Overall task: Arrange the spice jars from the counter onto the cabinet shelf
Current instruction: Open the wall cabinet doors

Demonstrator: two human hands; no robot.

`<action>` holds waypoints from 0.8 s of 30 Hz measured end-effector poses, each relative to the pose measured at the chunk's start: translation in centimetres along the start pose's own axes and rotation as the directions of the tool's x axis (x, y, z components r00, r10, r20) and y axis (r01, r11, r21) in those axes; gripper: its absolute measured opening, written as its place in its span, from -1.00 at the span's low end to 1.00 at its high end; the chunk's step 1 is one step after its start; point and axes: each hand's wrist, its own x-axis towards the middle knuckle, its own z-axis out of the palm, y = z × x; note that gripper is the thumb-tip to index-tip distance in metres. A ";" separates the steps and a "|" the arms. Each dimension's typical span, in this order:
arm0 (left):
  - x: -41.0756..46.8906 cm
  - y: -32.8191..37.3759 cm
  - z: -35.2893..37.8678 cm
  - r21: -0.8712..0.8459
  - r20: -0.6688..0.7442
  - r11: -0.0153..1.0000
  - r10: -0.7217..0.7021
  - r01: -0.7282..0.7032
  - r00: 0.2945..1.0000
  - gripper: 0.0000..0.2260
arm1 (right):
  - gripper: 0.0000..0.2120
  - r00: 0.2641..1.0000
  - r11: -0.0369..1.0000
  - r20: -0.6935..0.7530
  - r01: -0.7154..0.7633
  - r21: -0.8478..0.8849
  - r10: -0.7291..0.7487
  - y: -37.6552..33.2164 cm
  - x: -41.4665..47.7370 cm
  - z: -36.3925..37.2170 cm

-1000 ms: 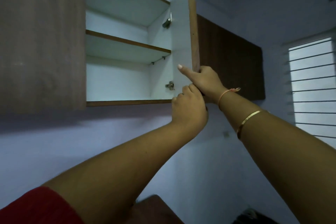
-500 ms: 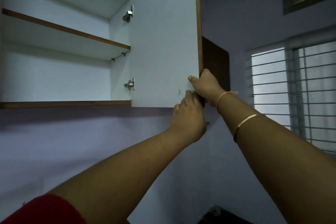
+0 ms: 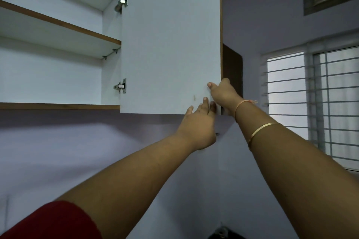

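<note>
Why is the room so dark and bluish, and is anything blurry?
Head view: light comes mostly from the barred window, so the wall stays dim and bluish; the white cabinet door looks brightest; both hands look sharp, not blurred; the wide lens tilts the straight shelf edges.

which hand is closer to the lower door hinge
Left. The left hand rests on the door's bottom edge, on the inner face that carries the lower hinge; the right hand grips the far outer edge.
</note>
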 end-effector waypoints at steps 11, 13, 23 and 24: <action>-0.2 -0.7 -2.8 -0.088 0.107 0.996 0.043 -0.034 0.993 -0.32 | -0.59 0.987 0.993 -0.157 0.020 -0.116 -0.038 -0.3 -0.7 0.4; -0.9 -1.5 -3.7 -0.147 0.085 0.988 0.049 -0.036 0.995 -0.37 | -0.62 0.970 0.980 -0.220 0.059 -0.188 -0.100 -0.9 -1.5 0.9; -7.1 -9.1 -6.5 0.168 -0.023 0.986 -0.014 0.017 1.000 -0.40 | -0.22 0.953 0.982 -0.293 0.022 -0.186 -0.077 -6.2 -5.6 3.8; -7.8 -10.0 -6.9 0.192 -0.017 0.981 -0.037 0.039 0.999 -0.39 | -0.21 0.948 0.981 -0.305 0.027 -0.194 -0.087 -6.9 -6.0 4.2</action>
